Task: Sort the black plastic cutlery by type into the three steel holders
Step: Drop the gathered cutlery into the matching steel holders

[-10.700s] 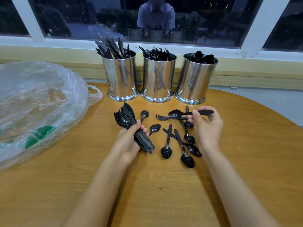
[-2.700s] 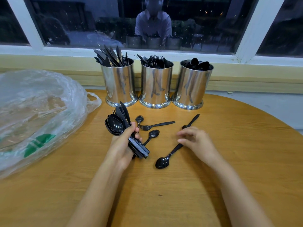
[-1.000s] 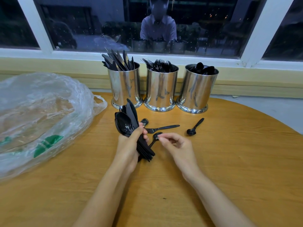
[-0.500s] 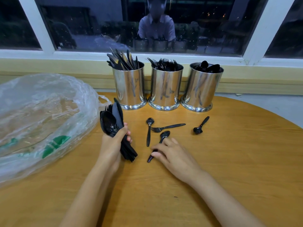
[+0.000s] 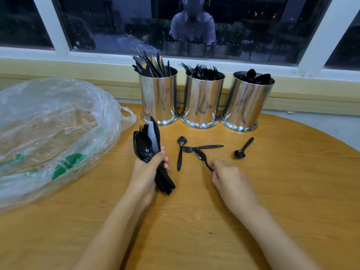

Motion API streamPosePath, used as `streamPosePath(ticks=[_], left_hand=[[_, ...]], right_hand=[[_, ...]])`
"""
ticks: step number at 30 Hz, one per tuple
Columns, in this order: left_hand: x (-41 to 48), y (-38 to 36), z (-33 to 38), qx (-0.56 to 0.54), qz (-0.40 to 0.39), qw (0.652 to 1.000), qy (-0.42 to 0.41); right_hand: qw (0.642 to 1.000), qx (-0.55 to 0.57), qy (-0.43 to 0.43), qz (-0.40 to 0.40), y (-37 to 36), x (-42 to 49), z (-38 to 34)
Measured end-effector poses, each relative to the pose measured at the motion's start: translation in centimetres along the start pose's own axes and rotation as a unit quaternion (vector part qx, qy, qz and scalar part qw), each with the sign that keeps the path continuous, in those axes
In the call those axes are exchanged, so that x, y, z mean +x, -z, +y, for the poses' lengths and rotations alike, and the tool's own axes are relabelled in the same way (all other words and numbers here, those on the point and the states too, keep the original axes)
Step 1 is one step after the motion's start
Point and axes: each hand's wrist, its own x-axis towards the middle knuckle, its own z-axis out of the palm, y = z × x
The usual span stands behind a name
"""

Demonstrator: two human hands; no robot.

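Black plastic cutlery bundle (image 5: 149, 147), with spoons stacked in front and a knife and fork tines showing behind, is clenched in the left grip (image 5: 146, 174). The fingers wrap round the handles, which jut out below the palm toward 5 o'clock.

The right grip (image 5: 231, 182) pinches the handle end of the pinched spoon (image 5: 200, 155) between thumb and fingertips. Motion blur smears this spoon, so I cannot tell whether its bowl touches the wooden counter (image 5: 282, 191) or rides just above it. The bowl points toward 11 o'clock and overlaps a fork (image 5: 208, 147) lying flat, tines to 9 o'clock and handle to 3 o'clock.

Just beside the fork's tines lies a long spoon (image 5: 180, 152), bowl at 12 o'clock and handle toward 6 o'clock, between the two grips. At 3 o'clock of the fork, apart from it, a short spoon (image 5: 243, 148) lies with its bowl toward 7 o'clock.

At 12 o'clock three steel holders stand upright in a close row at the counter's far edge. The knife holder (image 5: 158, 100) is on the left, the fork holder (image 5: 202, 102) in the middle and the spoon holder (image 5: 247, 104) on the right, each already stocked. At 9 o'clock of the left grip a crumpled clear plastic bag (image 5: 54, 129) with green print sprawls over the counter. A dark window (image 5: 116, 26) runs behind the holders.
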Motion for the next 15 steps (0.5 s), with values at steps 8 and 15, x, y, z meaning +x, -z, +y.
streamPosePath(ticks=[8, 15], left_hand=[[0.0, 0.1, -0.3, -0.060, -0.019, 0.996, 0.063], [-0.3, -0.8, -0.7, -0.038, -0.022, 0.998, 0.052]], right_hand=[[0.994, 0.098, -0.042, 0.027, 0.1, 0.0, 0.8], [0.790, 0.589, -0.171, 0.012, 0.8, -0.7, -3.9]])
